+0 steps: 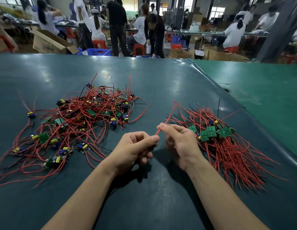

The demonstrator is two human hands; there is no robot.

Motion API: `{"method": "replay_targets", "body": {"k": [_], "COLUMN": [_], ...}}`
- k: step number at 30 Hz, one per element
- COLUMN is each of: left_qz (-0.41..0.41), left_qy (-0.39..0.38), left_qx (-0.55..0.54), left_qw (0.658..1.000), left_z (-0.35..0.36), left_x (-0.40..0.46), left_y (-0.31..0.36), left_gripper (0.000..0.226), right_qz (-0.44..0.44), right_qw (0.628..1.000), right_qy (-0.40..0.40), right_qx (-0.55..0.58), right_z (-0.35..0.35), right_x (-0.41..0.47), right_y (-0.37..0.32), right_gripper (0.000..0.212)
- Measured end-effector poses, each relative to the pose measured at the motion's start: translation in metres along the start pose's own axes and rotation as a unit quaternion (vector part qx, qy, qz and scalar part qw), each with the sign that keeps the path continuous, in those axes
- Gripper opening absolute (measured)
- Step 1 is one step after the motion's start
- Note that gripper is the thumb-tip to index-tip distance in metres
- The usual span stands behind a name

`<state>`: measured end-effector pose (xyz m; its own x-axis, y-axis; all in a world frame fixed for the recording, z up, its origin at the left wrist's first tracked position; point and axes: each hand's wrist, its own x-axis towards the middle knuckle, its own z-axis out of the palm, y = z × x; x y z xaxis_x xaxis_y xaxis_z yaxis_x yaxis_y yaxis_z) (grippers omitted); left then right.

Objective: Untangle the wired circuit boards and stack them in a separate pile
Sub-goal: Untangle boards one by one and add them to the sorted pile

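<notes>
Fingers (158, 127) of both hands pinch one red wire (167, 119), centre frame, its board hidden under left hand (132, 151). Could snag stack (219, 138) at right, or tangle (78, 120) at left, if yanked.

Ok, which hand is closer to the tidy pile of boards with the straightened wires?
Right. The right hand sits just beside the sorted pile; the left hand is farther off, toward the tangled heap.

Green table (161, 77), two wired-board piles (81, 118)
</notes>
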<state>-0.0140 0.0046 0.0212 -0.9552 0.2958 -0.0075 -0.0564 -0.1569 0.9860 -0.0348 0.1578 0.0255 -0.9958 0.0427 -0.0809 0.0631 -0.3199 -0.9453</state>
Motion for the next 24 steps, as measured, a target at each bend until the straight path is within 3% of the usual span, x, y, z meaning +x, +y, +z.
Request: {"method": "replay_targets", "body": {"k": [4, 9, 12, 16, 20, 24], "left_qz": [-0.010, -0.024, -0.031, -0.032, -0.033, -0.018], "left_qy": [-0.055, -0.083, -0.091, -0.102, -0.113, -0.112], "left_qx": [0.014, 0.000, 0.002, -0.005, -0.006, -0.021], "left_qw": [0.998, 0.996, 0.995, 0.994, 0.993, 0.993], "left_z": [-0.003, -0.003, -0.003, -0.003, -0.005, -0.005], "left_x": [-0.003, -0.005, -0.006, -0.005, -0.006, -0.006], "left_y": [0.001, 0.004, 0.005, 0.004, 0.005, 0.004], "left_gripper": [0.026, 0.022, 0.021, 0.025, 0.028, 0.023], "right_qz": [-0.058, -0.112, -0.119, -0.064, -0.071, -0.087], "right_qw": [0.990, 0.980, 0.977, 0.974, 0.977, 0.973], "right_qy": [0.097, 0.138, 0.137, 0.097, 0.079, 0.110], "right_qx": [0.084, 0.091, 0.111, 0.194, 0.183, 0.183], "right_z": [-0.004, -0.004, -0.008, -0.010, -0.010, -0.012], "right_x": [0.010, 0.012, 0.013, 0.015, 0.013, 0.013], "right_y": [-0.003, -0.003, -0.005, -0.008, -0.008, -0.010], "right_gripper": [0.015, 0.020, 0.027, 0.033, 0.028, 0.025]}}
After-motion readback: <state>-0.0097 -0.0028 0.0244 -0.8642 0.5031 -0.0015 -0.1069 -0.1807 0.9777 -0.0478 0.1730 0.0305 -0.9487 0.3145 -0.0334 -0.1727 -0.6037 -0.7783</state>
